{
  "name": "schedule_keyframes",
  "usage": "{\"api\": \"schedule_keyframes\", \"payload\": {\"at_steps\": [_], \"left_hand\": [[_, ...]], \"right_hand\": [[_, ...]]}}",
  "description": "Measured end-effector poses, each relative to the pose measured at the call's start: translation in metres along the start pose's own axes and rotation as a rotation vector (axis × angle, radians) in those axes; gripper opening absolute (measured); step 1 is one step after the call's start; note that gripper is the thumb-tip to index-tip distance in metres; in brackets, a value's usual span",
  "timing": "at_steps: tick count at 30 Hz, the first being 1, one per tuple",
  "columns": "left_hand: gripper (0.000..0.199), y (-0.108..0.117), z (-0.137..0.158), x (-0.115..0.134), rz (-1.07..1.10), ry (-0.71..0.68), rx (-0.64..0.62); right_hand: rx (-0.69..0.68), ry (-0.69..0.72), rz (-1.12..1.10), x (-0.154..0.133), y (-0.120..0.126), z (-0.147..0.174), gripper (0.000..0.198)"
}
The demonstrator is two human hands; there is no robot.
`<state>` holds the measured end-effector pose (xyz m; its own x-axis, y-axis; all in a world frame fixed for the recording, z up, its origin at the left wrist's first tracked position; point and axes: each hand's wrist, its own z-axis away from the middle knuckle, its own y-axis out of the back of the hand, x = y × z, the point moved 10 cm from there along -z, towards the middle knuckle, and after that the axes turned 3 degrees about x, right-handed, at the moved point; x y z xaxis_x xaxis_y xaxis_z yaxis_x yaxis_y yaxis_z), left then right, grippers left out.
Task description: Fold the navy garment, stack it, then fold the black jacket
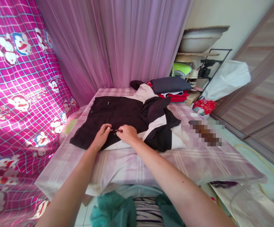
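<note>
You had the table (pixel 174 168) before you. On it lay the black-and-white shirt (pixel 122 110), long way left to right, under both hands. Your left hand (pixel 101 135) sat close by, its grip hard to tell. Your right hand (pixel 128 134), nearer, pinched a small dark bit (pixel 115 130).

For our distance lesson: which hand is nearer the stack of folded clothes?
Right. The right hand is in front of the stack and to its left; the left hand lies farther left.
</note>
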<state>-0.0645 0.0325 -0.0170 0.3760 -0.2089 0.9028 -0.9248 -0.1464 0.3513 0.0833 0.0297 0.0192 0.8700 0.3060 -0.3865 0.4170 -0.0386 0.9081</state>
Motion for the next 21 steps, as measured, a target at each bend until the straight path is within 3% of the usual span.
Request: {"api": "schedule_keyframes", "payload": {"at_steps": [4, 9, 12, 17, 21], "left_hand": [[0.046, -0.008, 0.001, -0.002, -0.203, -0.072, -0.071], [0.058, -0.035, 0.014, -0.002, -0.719, -0.175, -0.284], [0.069, -0.042, 0.021, -0.001, -0.955, -0.182, -0.340], [0.078, -0.045, 0.026, 0.001, -1.107, -0.127, -0.397], [0.078, -0.043, 0.028, 0.002, -1.146, -0.091, -0.423]], "right_hand": [[-0.023, -0.103, 0.010, 0.013, -0.002, 0.001, 0.029], [-0.039, -0.140, 0.021, 0.017, -0.003, -0.001, 0.028], [-0.098, -0.163, 0.029, 0.021, -0.008, -0.003, 0.028], [-0.132, -0.184, 0.068, 0.017, -0.008, -0.005, 0.031], [-0.108, -0.093, 0.067, -0.003, -0.004, -0.004, 0.032]]}}
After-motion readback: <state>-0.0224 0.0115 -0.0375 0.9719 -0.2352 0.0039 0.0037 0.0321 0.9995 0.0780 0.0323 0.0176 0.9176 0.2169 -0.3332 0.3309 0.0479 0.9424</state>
